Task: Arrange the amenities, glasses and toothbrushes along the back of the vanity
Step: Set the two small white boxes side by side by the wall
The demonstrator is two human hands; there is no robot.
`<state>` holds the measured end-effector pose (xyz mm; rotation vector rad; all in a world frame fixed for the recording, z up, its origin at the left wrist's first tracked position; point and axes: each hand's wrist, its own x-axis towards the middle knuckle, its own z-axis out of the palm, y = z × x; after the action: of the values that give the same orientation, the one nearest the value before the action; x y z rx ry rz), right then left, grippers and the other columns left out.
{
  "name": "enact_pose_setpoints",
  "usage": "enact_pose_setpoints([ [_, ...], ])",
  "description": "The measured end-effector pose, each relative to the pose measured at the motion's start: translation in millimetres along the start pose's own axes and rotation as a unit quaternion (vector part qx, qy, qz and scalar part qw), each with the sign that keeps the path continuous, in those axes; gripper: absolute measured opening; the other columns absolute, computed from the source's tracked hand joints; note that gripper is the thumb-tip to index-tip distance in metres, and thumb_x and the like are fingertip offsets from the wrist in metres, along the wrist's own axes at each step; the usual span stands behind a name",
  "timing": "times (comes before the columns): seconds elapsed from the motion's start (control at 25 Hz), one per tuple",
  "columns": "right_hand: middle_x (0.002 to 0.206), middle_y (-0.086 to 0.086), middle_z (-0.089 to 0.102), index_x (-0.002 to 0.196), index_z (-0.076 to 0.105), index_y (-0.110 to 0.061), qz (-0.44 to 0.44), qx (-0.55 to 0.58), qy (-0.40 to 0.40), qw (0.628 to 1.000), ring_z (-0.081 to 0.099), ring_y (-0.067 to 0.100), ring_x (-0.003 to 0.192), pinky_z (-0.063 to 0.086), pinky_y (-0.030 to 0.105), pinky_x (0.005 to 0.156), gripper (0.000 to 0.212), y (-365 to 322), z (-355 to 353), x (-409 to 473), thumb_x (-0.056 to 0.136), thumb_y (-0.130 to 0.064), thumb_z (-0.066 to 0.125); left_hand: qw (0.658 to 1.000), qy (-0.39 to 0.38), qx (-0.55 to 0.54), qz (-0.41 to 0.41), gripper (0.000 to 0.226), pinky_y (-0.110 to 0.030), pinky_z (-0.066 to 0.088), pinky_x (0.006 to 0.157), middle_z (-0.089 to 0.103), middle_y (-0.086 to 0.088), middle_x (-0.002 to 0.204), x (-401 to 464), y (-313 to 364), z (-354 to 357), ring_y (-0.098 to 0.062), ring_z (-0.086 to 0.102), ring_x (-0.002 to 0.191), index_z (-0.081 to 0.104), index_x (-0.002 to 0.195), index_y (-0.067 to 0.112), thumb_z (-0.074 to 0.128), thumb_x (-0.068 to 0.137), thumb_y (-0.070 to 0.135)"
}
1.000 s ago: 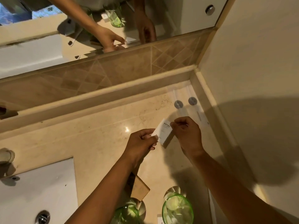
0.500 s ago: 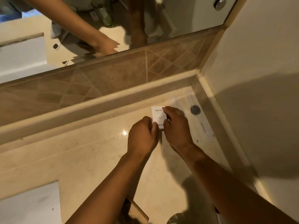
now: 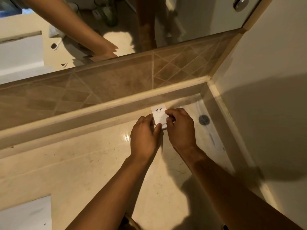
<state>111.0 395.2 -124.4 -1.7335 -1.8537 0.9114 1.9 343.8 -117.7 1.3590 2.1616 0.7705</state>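
A small white amenity box (image 3: 159, 115) printed "HOTEL" lies flat on the beige marble vanity (image 3: 83, 166), its far end against the raised back ledge (image 3: 79, 118). My left hand (image 3: 144, 138) pinches its left edge. My right hand (image 3: 180, 128) holds its right side with fingertips on top. To the right, in the back corner, lies a clear wrapped packet (image 3: 207, 128) with a grey round disc (image 3: 204, 119) showing; a second disc is hidden by my right hand.
A brown tiled backsplash (image 3: 116, 83) and a mirror (image 3: 99, 27) rise behind the ledge. The side wall (image 3: 265, 97) closes the right. A white sink basin corner (image 3: 25, 213) shows at lower left. A tan object (image 3: 131, 221) peeks out under my left forearm.
Both hands carried the white box from mid-counter to the back ledge and laid it flat. The view shifted forward, so the green glasses near the front edge dropped out of sight.
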Motion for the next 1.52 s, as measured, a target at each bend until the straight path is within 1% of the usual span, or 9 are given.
enact_pose_setpoints([
  [0.32, 0.132, 0.002, 0.063, 0.125, 0.067, -0.016, 0.018, 0.005, 0.024, 1.0, 0.062, 0.019, 0.119, 0.053, 0.037, 0.103, 0.028, -3.3, 3.0, 4.8, 0.098, -0.011, 0.059, 1.0, -0.009, -0.018, 0.008, 0.017, -0.027, 0.031, 0.066, 0.055, 0.003, 0.087, 10.0, -1.4, 6.7, -0.014, 0.048, 0.075, 0.067, 0.109, 0.021, 0.056, 0.097, 0.026],
  [0.56, 0.133, 0.002, 0.06, 0.126, 0.065, -0.017, 0.017, 0.028, 0.029, 0.999, 0.064, 0.017, 0.116, 0.053, 0.028, 0.1, 0.028, -7.3, -9.1, -3.6, 0.099, -0.015, 0.058, 1.0, -0.012, -0.021, -0.006, 0.017, -0.03, 0.035, 0.065, 0.058, -0.001, 0.085, 7.2, -2.6, 6.1, -0.019, 0.053, 0.079, 0.062, 0.091, 0.017, 0.053, 0.097, 0.03],
  [0.72, 0.124, 0.0, 0.063, 0.116, 0.066, -0.021, 0.028, 0.069, 0.002, 0.997, 0.065, 0.013, 0.107, 0.055, 0.029, 0.096, 0.019, -5.7, -30.5, -32.2, 0.098, -0.024, 0.059, 0.998, 0.006, -0.05, -0.032, 0.031, -0.035, 0.054, 0.083, 0.07, -0.003, 0.105, -18.9, -1.5, -17.1, -0.02, 0.065, 0.093, 0.066, 0.119, 0.016, 0.055, 0.096, 0.033],
  [0.88, 0.094, -0.014, 0.07, 0.1, 0.071, -0.026, 0.02, 0.058, -0.208, 0.976, 0.064, -0.005, 0.086, 0.047, 0.004, 0.074, 0.011, 2.5, -54.7, -89.7, 0.093, -0.02, 0.064, 0.989, -0.141, -0.045, -0.009, 0.019, -0.027, 0.05, 0.07, 0.073, 0.006, 0.082, -71.2, -12.1, -49.7, -0.004, 0.067, 0.077, 0.071, 0.088, 0.018, 0.057, 0.088, 0.03],
  [1.0, 0.085, -0.011, 0.07, 0.091, 0.073, -0.027, -0.014, 0.01, -0.372, 0.928, 0.065, 0.001, 0.079, 0.049, 0.015, 0.071, 0.006, 8.4, -61.6, -128.6, 0.086, -0.025, 0.072, 0.948, -0.3, 0.049, 0.091, 0.021, -0.021, 0.034, 0.057, 0.058, 0.015, 0.058, -109.4, -23.7, -68.9, 0.004, 0.056, 0.056, 0.067, 0.07, 0.019, 0.066, 0.091, 0.022],
  [1.08, 0.081, -0.013, 0.067, 0.095, 0.075, -0.023, -0.055, -0.055, -0.457, 0.886, 0.061, 0.001, 0.076, 0.045, 0.016, 0.07, 0.014, 13.2, -58.3, -146.1, 0.081, -0.027, 0.077, 0.902, -0.402, 0.099, 0.124, 0.021, -0.017, 0.035, 0.057, 0.054, 0.022, 0.058, -126.9, -27.8, -74.7, 0.003, 0.052, 0.056, 0.072, 0.073, 0.014, 0.074, 0.089, 0.028],
  [1.16, 0.081, -0.014, 0.064, 0.099, 0.075, -0.018, -0.094, -0.11, -0.494, 0.857, 0.057, 0.002, 0.074, 0.041, 0.018, 0.068, 0.017, 17.5, -53.1, -161.9, 0.084, -0.026, 0.075, 0.873, -0.455, 0.118, 0.128, 0.018, -0.023, 0.042, 0.065, 0.062, 0.021, 0.07, -146.9, -30.7, -75.6, -0.002, 0.058, 0.064, 0.077, 0.083, 0.011, 0.077, 0.087, 0.029],
  [1.28, 0.092, -0.006, 0.069, 0.101, 0.074, -0.016, -0.083, -0.087, -0.43, 0.895, 0.061, 0.009, 0.084, 0.043, 0.023, 0.074, 0.014, 24.6, -56.7, -180.9, 0.091, -0.024, 0.067, 0.883, -0.435, 0.122, 0.127, 0.02, -0.029, 0.049, 0.075, 0.074, 0.005, 0.088, -173.9, -30.4, -79.5, -0.015, 0.067, 0.081, 0.078, 0.093, 0.014, 0.072, 0.091, 0.033],
  [1.52, 0.088, -0.02, 0.067, 0.099, 0.073, -0.026, 0.057, -0.014, -0.261, 0.964, 0.063, -0.001, 0.081, 0.046, 0.008, 0.07, 0.011, 53.1, -94.6, -232.9, 0.092, -0.025, 0.064, 0.961, -0.271, 0.043, 0.047, 0.023, -0.031, 0.046, 0.066, 0.071, -0.003, 0.077, -219.6, 4.6, -127.0, -0.018, 0.064, 0.071, 0.071, 0.086, 0.014, 0.061, 0.097, 0.032],
])
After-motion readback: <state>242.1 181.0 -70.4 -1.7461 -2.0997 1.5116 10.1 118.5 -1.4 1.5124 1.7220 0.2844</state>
